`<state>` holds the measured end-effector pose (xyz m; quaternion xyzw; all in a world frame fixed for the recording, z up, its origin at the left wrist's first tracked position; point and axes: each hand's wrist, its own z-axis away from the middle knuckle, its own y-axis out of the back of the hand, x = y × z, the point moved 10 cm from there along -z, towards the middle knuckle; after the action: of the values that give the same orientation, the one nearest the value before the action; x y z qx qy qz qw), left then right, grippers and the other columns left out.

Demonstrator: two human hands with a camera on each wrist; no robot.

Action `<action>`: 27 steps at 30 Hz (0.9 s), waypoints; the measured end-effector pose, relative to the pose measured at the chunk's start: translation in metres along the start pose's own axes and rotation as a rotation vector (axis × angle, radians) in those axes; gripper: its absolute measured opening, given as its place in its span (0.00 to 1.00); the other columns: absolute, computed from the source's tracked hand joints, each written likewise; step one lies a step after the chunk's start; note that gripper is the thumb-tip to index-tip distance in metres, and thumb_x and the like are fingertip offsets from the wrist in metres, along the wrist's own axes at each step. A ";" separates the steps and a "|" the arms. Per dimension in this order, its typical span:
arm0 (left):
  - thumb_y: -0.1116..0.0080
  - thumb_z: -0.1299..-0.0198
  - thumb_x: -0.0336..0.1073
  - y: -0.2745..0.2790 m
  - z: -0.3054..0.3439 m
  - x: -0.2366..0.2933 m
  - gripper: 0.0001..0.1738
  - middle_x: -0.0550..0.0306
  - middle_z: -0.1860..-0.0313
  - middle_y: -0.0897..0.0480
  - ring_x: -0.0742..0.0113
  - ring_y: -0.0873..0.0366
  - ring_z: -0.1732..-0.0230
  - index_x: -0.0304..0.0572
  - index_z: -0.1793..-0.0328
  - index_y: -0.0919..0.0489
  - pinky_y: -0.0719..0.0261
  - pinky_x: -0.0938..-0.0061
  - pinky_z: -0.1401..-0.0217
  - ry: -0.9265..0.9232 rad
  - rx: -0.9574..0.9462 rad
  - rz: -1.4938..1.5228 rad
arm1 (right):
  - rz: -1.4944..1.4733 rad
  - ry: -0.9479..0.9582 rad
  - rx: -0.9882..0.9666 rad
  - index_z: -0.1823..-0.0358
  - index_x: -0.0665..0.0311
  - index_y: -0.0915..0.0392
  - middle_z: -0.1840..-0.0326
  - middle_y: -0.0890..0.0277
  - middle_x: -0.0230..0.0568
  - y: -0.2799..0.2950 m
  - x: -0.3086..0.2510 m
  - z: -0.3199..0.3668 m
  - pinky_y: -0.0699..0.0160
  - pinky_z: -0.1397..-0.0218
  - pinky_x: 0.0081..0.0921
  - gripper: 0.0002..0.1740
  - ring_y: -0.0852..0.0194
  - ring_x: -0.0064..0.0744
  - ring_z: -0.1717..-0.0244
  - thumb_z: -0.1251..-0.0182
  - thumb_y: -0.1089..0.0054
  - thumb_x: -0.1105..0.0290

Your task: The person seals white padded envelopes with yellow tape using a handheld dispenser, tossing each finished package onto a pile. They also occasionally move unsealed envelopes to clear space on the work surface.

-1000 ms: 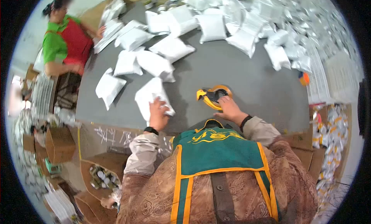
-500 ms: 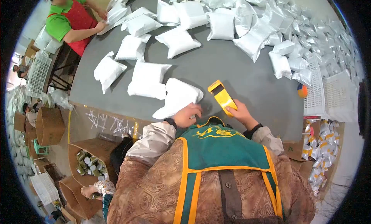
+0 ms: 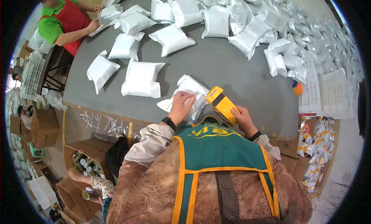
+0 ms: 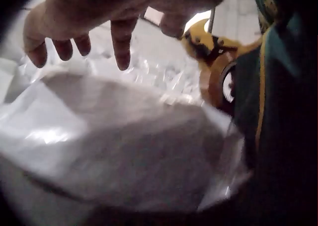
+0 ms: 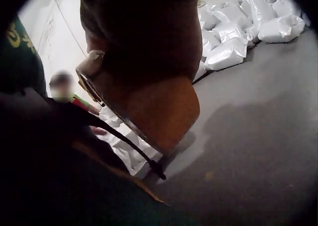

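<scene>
In front of my body on the grey table lies a plump white mailer bag [image 3: 197,93]. My left hand [image 3: 181,107] is at its near left side in the head view. The left wrist view shows that hand's fingers [image 4: 121,45] extended and spread just above the bag [image 4: 129,141], not curled round it. My right hand [image 3: 243,118] grips a yellow tape dispenser [image 3: 221,101] by its near end, tilted, with its front end at the bag's right edge. Part of the tape roll shows in the left wrist view; in the right wrist view the hand is dark.
Several other white bags [image 3: 142,79] lie to the left and behind. Silver-white bags are heaped at the back right by a white plastic crate [image 3: 309,84]. An orange and blue tape roll [image 3: 297,88] sits near the right edge. A person in a red apron [image 3: 73,26] handles bags at far left.
My right hand has picked the tape dispenser up off the table and brought it over to the bag. My left hand has moved the bag rightward, and its fingers now lie over it.
</scene>
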<state>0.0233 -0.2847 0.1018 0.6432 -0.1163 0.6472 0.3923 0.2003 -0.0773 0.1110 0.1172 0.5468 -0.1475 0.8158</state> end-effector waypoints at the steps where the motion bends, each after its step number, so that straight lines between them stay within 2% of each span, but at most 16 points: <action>1: 0.47 0.35 0.52 -0.017 -0.005 0.003 0.24 0.46 0.49 0.22 0.58 0.28 0.46 0.39 0.46 0.20 0.36 0.66 0.37 0.068 -0.126 0.336 | -0.034 -0.003 -0.021 0.58 0.71 0.21 0.67 0.25 0.28 -0.005 -0.005 0.002 0.32 0.65 0.19 0.19 0.32 0.18 0.68 0.36 0.41 0.59; 2: 0.48 0.32 0.46 -0.023 -0.005 0.010 0.20 0.55 0.59 0.17 0.69 0.23 0.55 0.37 0.48 0.20 0.30 0.76 0.46 0.148 -0.091 0.548 | -0.067 -0.007 -0.043 0.57 0.72 0.21 0.66 0.25 0.28 -0.013 -0.014 0.004 0.32 0.64 0.19 0.19 0.31 0.18 0.67 0.36 0.41 0.59; 5: 0.45 0.34 0.43 -0.046 -0.011 0.016 0.17 0.58 0.57 0.18 0.72 0.22 0.57 0.37 0.50 0.19 0.28 0.79 0.54 0.236 -0.316 0.789 | -0.086 -0.015 -0.079 0.55 0.72 0.22 0.64 0.24 0.29 -0.023 -0.021 0.003 0.30 0.60 0.19 0.20 0.30 0.18 0.65 0.36 0.41 0.59; 6: 0.45 0.33 0.42 -0.044 -0.012 0.016 0.16 0.58 0.58 0.17 0.73 0.21 0.59 0.35 0.51 0.20 0.26 0.81 0.58 0.261 -0.294 0.837 | -0.082 -0.019 -0.081 0.54 0.72 0.22 0.64 0.24 0.30 -0.024 -0.020 0.004 0.30 0.59 0.19 0.20 0.29 0.19 0.65 0.36 0.41 0.59; 9: 0.46 0.33 0.41 -0.046 -0.011 0.016 0.16 0.58 0.58 0.18 0.72 0.21 0.59 0.35 0.49 0.21 0.22 0.80 0.60 0.386 -0.337 0.889 | -0.045 0.011 -0.087 0.55 0.72 0.22 0.64 0.24 0.30 -0.025 -0.021 0.005 0.31 0.59 0.19 0.21 0.30 0.19 0.64 0.36 0.40 0.58; 12: 0.45 0.33 0.44 -0.054 -0.014 0.021 0.17 0.62 0.63 0.19 0.75 0.22 0.64 0.37 0.50 0.22 0.23 0.83 0.65 0.430 -0.407 0.934 | 0.031 0.027 -0.091 0.57 0.73 0.22 0.65 0.25 0.30 -0.028 -0.023 0.007 0.31 0.61 0.20 0.22 0.31 0.19 0.65 0.37 0.39 0.57; 15: 0.47 0.32 0.44 -0.060 -0.014 0.018 0.17 0.60 0.62 0.19 0.74 0.20 0.64 0.36 0.50 0.24 0.21 0.82 0.64 0.481 -0.377 0.954 | 0.000 -0.006 -0.080 0.59 0.73 0.23 0.66 0.26 0.30 -0.028 -0.023 0.009 0.31 0.62 0.20 0.21 0.32 0.19 0.66 0.38 0.39 0.57; 18: 0.52 0.30 0.44 -0.069 -0.013 0.009 0.18 0.58 0.60 0.18 0.72 0.20 0.63 0.35 0.46 0.25 0.21 0.80 0.68 0.527 -0.370 0.951 | 0.111 -0.011 -0.066 0.60 0.72 0.23 0.67 0.26 0.30 -0.019 -0.012 0.005 0.31 0.63 0.21 0.21 0.32 0.19 0.66 0.39 0.38 0.57; 21: 0.52 0.30 0.44 -0.079 -0.017 0.000 0.18 0.58 0.61 0.19 0.73 0.21 0.65 0.36 0.49 0.25 0.23 0.82 0.71 0.504 -0.369 1.019 | 0.067 0.006 -0.053 0.60 0.72 0.22 0.68 0.26 0.29 -0.023 -0.025 0.011 0.30 0.62 0.21 0.21 0.32 0.19 0.66 0.39 0.37 0.57; 25: 0.49 0.31 0.42 -0.068 -0.012 -0.013 0.16 0.57 0.61 0.20 0.71 0.22 0.68 0.35 0.50 0.27 0.22 0.79 0.69 0.650 -0.215 0.815 | 0.101 0.053 -0.071 0.60 0.72 0.22 0.68 0.25 0.31 -0.019 -0.016 0.006 0.30 0.62 0.21 0.21 0.31 0.20 0.66 0.39 0.36 0.57; 27: 0.47 0.33 0.40 -0.067 -0.014 -0.008 0.13 0.59 0.63 0.20 0.71 0.22 0.68 0.37 0.52 0.27 0.21 0.79 0.67 0.585 -0.241 0.846 | 0.095 0.050 -0.073 0.62 0.71 0.22 0.70 0.27 0.29 -0.021 -0.014 0.004 0.30 0.65 0.21 0.21 0.32 0.20 0.68 0.40 0.35 0.56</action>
<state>0.0562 -0.2336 0.0687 0.2828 -0.3249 0.8836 0.1838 0.1913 -0.0967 0.1246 0.1167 0.5657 -0.0856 0.8118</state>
